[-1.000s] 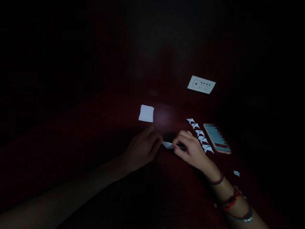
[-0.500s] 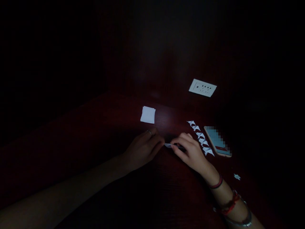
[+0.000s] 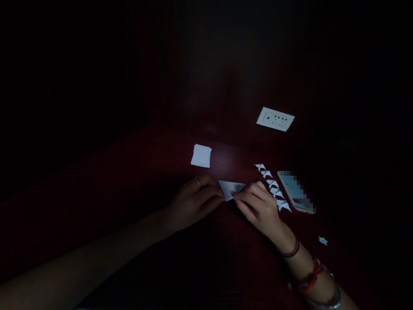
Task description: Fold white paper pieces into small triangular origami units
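A small white piece of paper (image 3: 230,188), folded with its point toward me, is held between my two hands over the dark red table. My left hand (image 3: 195,200) pinches its left side, a ring showing on one finger. Thumb and forefinger of my right hand (image 3: 258,204) grip the right side near the lower point, covering part of the sheet. Beyond my left hand lies a stack of square white paper sheets (image 3: 201,156). Just right of my right hand runs a row of small folded paper shapes (image 3: 272,186).
A smartphone (image 3: 295,191) lies beside the folded row, its screen lit and pixelated. A small white paper scrap (image 3: 323,240) rests nearer me on the right. On the back wall is a white power socket (image 3: 275,119). The surroundings are very dark.
The folded paper was seen nearly edge-on as a thin strip; now its flat face shows, tilted toward me. Both hands have stayed almost in place, fingers still pinching.
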`<state>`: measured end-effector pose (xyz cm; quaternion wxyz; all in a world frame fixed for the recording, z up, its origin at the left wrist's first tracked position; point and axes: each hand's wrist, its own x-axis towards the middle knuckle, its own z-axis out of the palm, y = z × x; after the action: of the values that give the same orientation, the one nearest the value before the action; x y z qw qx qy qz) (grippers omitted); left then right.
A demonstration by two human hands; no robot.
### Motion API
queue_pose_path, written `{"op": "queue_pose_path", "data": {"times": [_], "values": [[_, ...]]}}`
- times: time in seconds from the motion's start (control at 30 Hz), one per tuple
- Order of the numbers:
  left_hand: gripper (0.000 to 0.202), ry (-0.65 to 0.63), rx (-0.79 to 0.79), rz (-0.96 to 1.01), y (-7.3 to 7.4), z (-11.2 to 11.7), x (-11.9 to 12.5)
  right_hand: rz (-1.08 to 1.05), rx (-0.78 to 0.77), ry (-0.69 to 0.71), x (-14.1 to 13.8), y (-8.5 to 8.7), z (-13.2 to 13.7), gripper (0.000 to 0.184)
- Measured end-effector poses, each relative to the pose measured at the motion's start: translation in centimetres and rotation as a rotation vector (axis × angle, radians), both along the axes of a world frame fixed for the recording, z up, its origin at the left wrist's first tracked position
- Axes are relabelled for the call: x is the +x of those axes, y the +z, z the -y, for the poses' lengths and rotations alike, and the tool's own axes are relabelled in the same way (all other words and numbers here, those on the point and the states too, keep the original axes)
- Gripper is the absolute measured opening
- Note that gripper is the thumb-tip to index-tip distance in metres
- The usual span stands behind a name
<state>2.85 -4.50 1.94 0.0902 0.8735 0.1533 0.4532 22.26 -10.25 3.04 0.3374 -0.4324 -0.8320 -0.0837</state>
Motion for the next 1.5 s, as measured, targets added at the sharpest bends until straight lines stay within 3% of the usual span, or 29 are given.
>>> {"op": "queue_pose_path", "data": {"times": [0.2,0.33,0.53,0.77,1.2,1.5], "values": [[0.008,-0.001,0.029,-0.076,-0.5,0.0,0.1,0.002,-0.093,-0.008,-0.2,-0.2,-0.5,0.016],[0.010,0.006,0.087,-0.206,-0.7,-0.4,0.0,-0.071,-0.286,0.089,-0.2,-0.4,-0.8,0.015],[0.008,-0.036,-0.152,-0.180,-0.2,-0.8,0.1,-0.257,-0.433,0.118,-0.1,-0.1,-0.9,0.016],[0.005,-0.124,-0.274,-0.203,-0.4,-0.6,0.5,-0.299,-0.519,0.126,-0.5,-0.2,-0.9,0.012],[0.004,-0.121,-0.452,-0.137,0.3,-0.2,0.6,-0.412,-0.411,-0.023,-1.2,-0.3,-0.7,0.002],[0.008,-0.101,-0.483,-0.106,0.7,0.8,1.0,-0.299,-0.284,-0.004,-1.6,0.6,-0.1,0.015]]}}
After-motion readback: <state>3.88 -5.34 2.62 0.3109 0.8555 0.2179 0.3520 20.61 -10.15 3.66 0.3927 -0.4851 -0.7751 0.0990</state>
